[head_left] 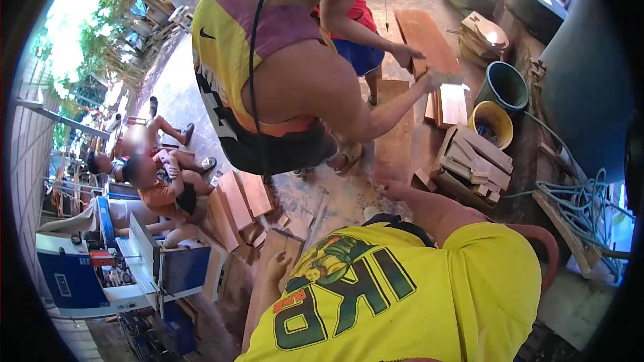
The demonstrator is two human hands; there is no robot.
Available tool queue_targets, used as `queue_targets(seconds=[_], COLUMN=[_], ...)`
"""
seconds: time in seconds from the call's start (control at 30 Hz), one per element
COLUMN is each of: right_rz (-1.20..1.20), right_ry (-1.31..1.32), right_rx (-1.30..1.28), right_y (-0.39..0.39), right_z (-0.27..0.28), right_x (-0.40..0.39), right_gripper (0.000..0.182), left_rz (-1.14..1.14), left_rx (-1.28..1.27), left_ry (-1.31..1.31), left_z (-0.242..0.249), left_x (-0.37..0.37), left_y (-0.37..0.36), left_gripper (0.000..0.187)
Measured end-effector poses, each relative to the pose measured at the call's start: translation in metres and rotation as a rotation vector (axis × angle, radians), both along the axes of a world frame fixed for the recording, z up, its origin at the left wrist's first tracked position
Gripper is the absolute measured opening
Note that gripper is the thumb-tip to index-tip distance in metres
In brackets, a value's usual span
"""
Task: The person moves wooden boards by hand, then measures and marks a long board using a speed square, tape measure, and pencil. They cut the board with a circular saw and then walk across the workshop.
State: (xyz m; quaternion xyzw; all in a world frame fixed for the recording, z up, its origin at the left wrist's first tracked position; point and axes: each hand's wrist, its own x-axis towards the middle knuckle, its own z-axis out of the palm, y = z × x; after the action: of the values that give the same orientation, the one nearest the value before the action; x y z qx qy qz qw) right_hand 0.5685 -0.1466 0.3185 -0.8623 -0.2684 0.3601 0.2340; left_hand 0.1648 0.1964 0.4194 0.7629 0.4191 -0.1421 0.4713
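Right hand (397, 192) at a long board's (392, 144) near end, left hand (277, 267) by a near plank (274, 245), can't tell whether fingers grip, vested co-worker (268, 87) blocking mid-view, yellow bucket (495, 111) far right

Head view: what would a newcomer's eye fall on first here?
Probably the bright yellow shirt across the bottom comes first. Next is the person in a sleeveless top at upper centre, beside reddish boards. The blue-and-white machine stands out at lower left.
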Motion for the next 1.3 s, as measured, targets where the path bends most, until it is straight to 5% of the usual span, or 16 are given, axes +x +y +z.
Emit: queue_targets(seconds=[0.1,0.3,0.6,0.8,1.3], right_rz=[-0.007,0.164,0.184,0.302,0.323], right_ry=[0.1,0.305,0.149,0.21,0.231], right_rx=[0.001,-0.053,0.127,0.042,-0.024], right_y=[0.03,0.071,0.097,0.1,0.107], right_z=[-0.015,0.055,0.019,0.058,0.009], right_x=[-0.009,-0.025,-0.033,-0.041,-0.026], right_gripper=[0.045,0.061,0.059,0.064,0.059], left_rz=[-0.032,-0.006,0.188,0.21,0.18], left_rx=[0.02,0.01,-0.1,-0.03,-0.049], left_ry=[0.002,0.006,-0.06,0.038,-0.049], left_z=[0.01,0.0,-0.027,-0.029,-0.04], left_x=[0.003,-0.007,-0.046,-0.052,-0.053], left_y=[-0.005,-0.009,-0.024,-0.039,-0.032], left_gripper=[0.056,0.055,0.06,0.063,0.058])
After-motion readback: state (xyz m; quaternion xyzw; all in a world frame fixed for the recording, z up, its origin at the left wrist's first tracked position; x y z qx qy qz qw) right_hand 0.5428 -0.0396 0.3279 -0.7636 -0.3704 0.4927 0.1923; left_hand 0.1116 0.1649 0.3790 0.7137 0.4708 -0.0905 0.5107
